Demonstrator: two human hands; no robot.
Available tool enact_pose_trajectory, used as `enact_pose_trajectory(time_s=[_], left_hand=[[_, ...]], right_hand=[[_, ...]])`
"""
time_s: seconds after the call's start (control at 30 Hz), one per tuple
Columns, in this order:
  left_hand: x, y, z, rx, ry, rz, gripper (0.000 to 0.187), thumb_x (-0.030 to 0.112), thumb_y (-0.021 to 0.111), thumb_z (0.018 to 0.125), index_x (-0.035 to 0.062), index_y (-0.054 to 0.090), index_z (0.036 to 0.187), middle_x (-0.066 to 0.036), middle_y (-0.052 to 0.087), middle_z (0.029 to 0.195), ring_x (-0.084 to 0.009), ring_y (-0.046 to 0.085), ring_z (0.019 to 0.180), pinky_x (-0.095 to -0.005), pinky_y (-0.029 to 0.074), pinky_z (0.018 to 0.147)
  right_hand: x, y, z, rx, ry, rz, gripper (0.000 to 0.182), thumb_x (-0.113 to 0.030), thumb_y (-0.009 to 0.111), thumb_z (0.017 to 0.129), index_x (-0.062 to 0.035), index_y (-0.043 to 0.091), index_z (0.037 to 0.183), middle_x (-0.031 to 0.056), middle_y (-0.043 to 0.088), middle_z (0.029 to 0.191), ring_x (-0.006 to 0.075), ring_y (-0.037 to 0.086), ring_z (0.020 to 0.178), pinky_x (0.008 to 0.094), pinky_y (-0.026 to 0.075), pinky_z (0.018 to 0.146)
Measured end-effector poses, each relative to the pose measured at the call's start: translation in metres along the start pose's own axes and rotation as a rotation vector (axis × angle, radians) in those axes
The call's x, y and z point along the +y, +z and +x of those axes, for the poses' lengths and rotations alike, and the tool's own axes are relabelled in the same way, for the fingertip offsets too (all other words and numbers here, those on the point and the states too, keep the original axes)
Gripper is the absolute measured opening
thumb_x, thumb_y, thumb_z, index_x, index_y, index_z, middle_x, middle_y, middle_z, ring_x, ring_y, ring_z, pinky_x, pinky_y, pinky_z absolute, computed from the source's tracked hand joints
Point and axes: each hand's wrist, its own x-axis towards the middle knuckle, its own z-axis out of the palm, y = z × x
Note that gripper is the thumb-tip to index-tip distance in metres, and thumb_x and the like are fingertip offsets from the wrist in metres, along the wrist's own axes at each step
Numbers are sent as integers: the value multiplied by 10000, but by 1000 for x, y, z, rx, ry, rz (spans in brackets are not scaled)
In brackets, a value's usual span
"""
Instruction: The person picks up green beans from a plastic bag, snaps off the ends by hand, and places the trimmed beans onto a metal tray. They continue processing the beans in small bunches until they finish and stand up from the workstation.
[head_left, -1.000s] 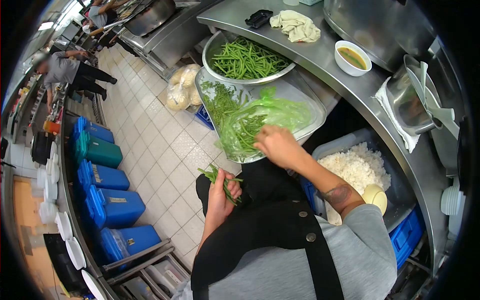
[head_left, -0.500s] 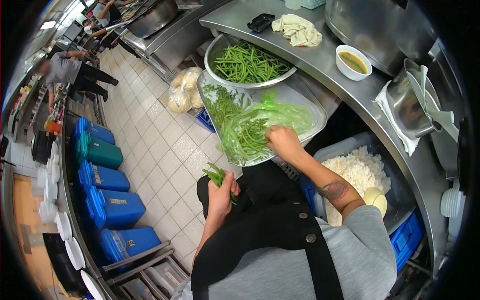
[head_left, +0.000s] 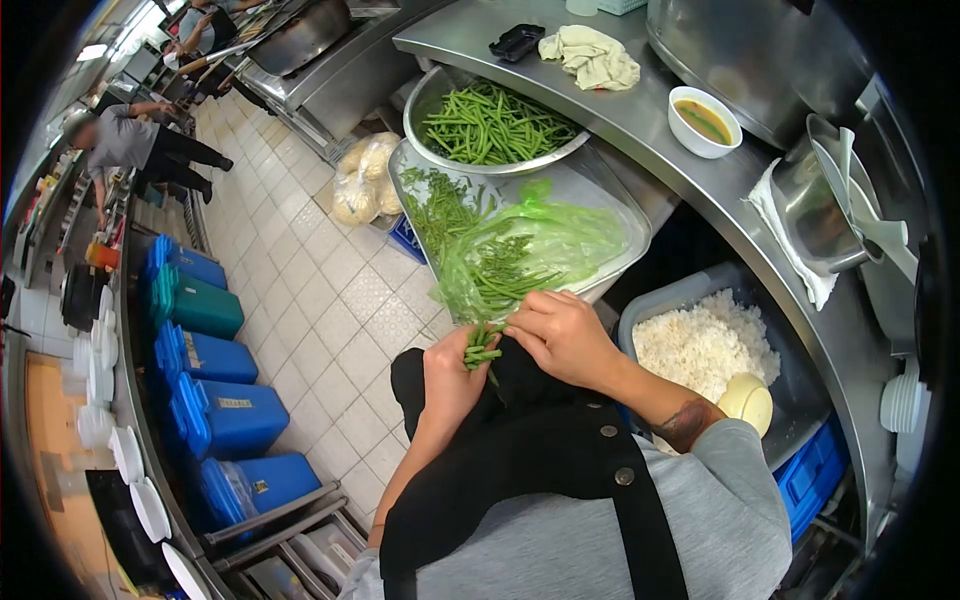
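Observation:
My left hand (head_left: 455,375) is closed around a small bunch of green beans (head_left: 482,350), whose ends stick out past the thumb. Close beside it, my right hand (head_left: 568,335) pinches at the end of a bean from the bunch. Both hands are in front of my black apron, at the near edge of a metal tray (head_left: 645,245). On the tray lie a pale green plastic bag (head_left: 580,235) with beans on it and a heap of thin green trimmings (head_left: 435,205). A large metal bowl (head_left: 412,125) full of whole green beans rests at the tray's far side.
A curved steel counter (head_left: 640,130) carries a cloth (head_left: 590,55), a black tray (head_left: 517,42) and a soup bowl (head_left: 705,122). To my right a grey tub (head_left: 800,400) holds white rice. Lidded blue bins (head_left: 235,405) line the left; a person (head_left: 150,140) stands far left.
My right hand has left the beans on the bag and come down to my left hand. My left hand has moved up and right with its bunch, so the hands now meet.

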Motion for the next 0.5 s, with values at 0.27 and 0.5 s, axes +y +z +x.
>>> enact_pose_trajectory(time_s=[0.27,0.5], left_hand=[[4,8,-14,97,-349,-521,113,85,611,889,-17,646,856,32,519,611,-30,430,576,-213,349,508],[5,-1,-4,391,-361,-589,202,179,557,942,8,595,840,40,458,580,-37,397,502,-212,305,456]], right_hand=[[11,20,3,-157,479,1145,253,-192,498,954,-22,596,794,-31,532,718,41,419,620,185,347,572],[30,37,-3,-262,426,1042,236,-144,467,946,-19,588,786,-11,553,711,51,440,596,198,381,569]])
